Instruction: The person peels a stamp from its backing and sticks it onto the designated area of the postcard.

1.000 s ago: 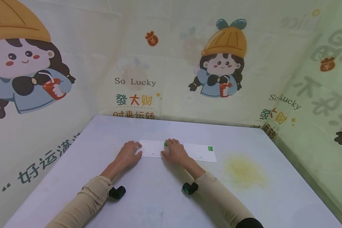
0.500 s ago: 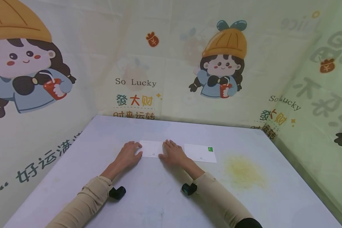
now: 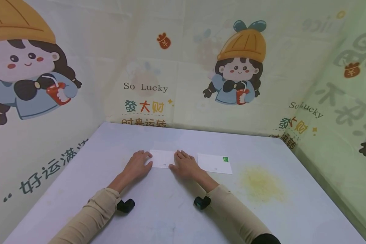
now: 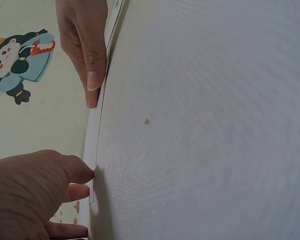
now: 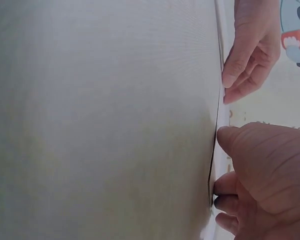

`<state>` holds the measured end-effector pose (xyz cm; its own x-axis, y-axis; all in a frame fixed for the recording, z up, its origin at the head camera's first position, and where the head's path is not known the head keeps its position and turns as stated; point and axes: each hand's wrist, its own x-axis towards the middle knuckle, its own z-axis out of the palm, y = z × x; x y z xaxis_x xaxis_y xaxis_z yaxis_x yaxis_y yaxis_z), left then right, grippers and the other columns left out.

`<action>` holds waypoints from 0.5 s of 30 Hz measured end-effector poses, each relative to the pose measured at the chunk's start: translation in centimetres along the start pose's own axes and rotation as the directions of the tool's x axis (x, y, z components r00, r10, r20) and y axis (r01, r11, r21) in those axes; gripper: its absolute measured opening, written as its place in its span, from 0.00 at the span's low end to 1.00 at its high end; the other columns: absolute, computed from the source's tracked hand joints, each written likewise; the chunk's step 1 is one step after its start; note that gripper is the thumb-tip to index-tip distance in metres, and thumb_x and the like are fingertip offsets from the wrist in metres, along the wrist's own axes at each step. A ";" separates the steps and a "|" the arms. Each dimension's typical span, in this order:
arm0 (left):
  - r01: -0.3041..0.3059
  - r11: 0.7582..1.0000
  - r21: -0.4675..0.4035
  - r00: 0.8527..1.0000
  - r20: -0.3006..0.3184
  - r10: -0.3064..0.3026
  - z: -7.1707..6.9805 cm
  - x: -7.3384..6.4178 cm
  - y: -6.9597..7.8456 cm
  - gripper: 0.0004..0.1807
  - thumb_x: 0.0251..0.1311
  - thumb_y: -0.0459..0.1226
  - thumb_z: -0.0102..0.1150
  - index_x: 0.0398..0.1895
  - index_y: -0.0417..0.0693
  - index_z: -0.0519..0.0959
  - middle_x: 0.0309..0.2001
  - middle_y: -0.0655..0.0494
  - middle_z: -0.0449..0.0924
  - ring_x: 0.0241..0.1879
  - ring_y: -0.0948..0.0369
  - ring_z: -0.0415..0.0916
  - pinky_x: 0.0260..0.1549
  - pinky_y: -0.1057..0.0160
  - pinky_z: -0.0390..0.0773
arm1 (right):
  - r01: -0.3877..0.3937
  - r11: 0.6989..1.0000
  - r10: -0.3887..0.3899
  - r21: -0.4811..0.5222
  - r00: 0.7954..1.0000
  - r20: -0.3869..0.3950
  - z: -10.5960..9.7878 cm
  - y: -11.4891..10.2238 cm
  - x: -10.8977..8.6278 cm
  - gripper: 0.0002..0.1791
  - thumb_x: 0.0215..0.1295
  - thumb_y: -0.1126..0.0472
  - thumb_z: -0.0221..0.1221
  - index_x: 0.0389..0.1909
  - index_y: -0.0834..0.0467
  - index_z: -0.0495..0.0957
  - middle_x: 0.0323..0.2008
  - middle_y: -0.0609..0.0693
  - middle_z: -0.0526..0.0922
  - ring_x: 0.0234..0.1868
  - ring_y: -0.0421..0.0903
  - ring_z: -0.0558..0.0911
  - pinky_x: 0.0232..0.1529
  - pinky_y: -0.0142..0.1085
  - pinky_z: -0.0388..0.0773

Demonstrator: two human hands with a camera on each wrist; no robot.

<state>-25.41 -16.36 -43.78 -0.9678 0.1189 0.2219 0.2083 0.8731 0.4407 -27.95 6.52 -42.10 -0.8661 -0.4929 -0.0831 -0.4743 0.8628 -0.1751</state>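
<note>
A white envelope lies flat on the white table. My left hand touches its left end with the thumb and fingertips, the fingers slightly bent. Over its right end rests my right hand, fingers extended and thumb at the near edge, hiding that corner. Just right of this hand lies a second white envelope with a green stamp in its top right corner. From the left wrist view, the thumb and fingers of the left hand meet the envelope's edge.
A yellow stain marks the table at the right. Behind the table hangs a printed cloth backdrop with cartoon figures and lettering. Black wrist devices sit under the left sleeve and right sleeve.
My right hand has shifted slightly left and lies flatter over the envelope's right end, now covering the green stamp seen a second ago. The left hand has stayed put.
</note>
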 end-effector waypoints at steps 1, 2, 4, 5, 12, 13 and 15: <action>-0.002 1.000 0.002 1.000 -0.001 0.002 0.0 0.0 0.0 0.16 0.66 0.36 0.62 0.52 0.35 0.81 0.59 0.31 0.77 0.63 0.37 0.71 0.63 0.38 0.70 | 0.002 1.000 -0.002 -0.007 1.000 -0.002 0.0 0.0 0.0 0.40 0.78 0.41 0.49 0.78 0.64 0.57 0.80 0.57 0.56 0.81 0.54 0.53 0.76 0.53 0.56; -0.002 1.000 0.003 1.000 -0.002 0.002 0.0 0.0 0.1 0.16 0.66 0.36 0.61 0.52 0.35 0.81 0.59 0.31 0.77 0.63 0.37 0.71 0.63 0.39 0.70 | 0.003 1.000 -0.003 -0.013 1.000 -0.003 -0.1 0.0 0.0 0.40 0.78 0.41 0.49 0.78 0.64 0.57 0.80 0.57 0.56 0.81 0.54 0.53 0.76 0.53 0.56; -0.001 1.000 0.004 1.000 -0.004 0.001 -0.1 0.0 0.1 0.16 0.66 0.36 0.61 0.52 0.35 0.81 0.59 0.32 0.77 0.63 0.37 0.71 0.63 0.39 0.70 | 0.002 1.000 -0.002 -0.019 1.000 -0.003 -0.1 0.0 0.0 0.40 0.78 0.41 0.48 0.78 0.64 0.57 0.80 0.57 0.56 0.81 0.54 0.53 0.76 0.54 0.56; -0.001 1.000 0.004 1.000 -0.005 0.001 -0.1 0.0 0.2 0.16 0.66 0.36 0.62 0.52 0.35 0.81 0.59 0.32 0.78 0.63 0.37 0.72 0.63 0.39 0.70 | 0.003 1.000 -0.003 -0.020 1.000 -0.005 -0.2 0.0 0.0 0.39 0.79 0.41 0.48 0.78 0.64 0.58 0.80 0.57 0.56 0.81 0.55 0.53 0.76 0.54 0.56; 0.011 1.000 -0.006 1.000 0.009 -0.011 -0.1 -0.1 0.2 0.16 0.67 0.37 0.61 0.53 0.35 0.81 0.60 0.31 0.77 0.65 0.37 0.70 0.64 0.38 0.70 | 0.010 1.000 -0.010 -0.018 1.000 0.006 -0.3 0.1 0.0 0.38 0.80 0.41 0.45 0.78 0.63 0.59 0.79 0.57 0.58 0.80 0.55 0.55 0.75 0.55 0.57; 0.014 1.000 -0.007 1.000 0.011 -0.014 0.0 -0.1 0.2 0.16 0.67 0.37 0.61 0.53 0.35 0.81 0.61 0.31 0.76 0.65 0.37 0.70 0.64 0.38 0.69 | 0.008 1.000 -0.008 -0.021 1.000 0.011 -0.3 0.2 0.0 0.38 0.80 0.40 0.44 0.78 0.62 0.59 0.79 0.56 0.58 0.80 0.55 0.55 0.75 0.55 0.57; 0.016 1.000 -0.007 1.000 0.012 -0.016 0.0 -0.1 0.1 0.16 0.67 0.36 0.61 0.53 0.36 0.81 0.61 0.31 0.76 0.66 0.37 0.69 0.65 0.38 0.69 | 0.008 1.000 -0.007 -0.021 1.000 0.018 -0.5 0.2 0.1 0.37 0.81 0.40 0.43 0.78 0.62 0.59 0.79 0.56 0.58 0.80 0.55 0.55 0.75 0.55 0.57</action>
<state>-25.25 -16.25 -43.76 -0.9726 0.1105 0.2044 0.1937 0.8715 0.4506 -28.18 6.71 -41.70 -0.8595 -0.5013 -0.0995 -0.4843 0.8611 -0.1550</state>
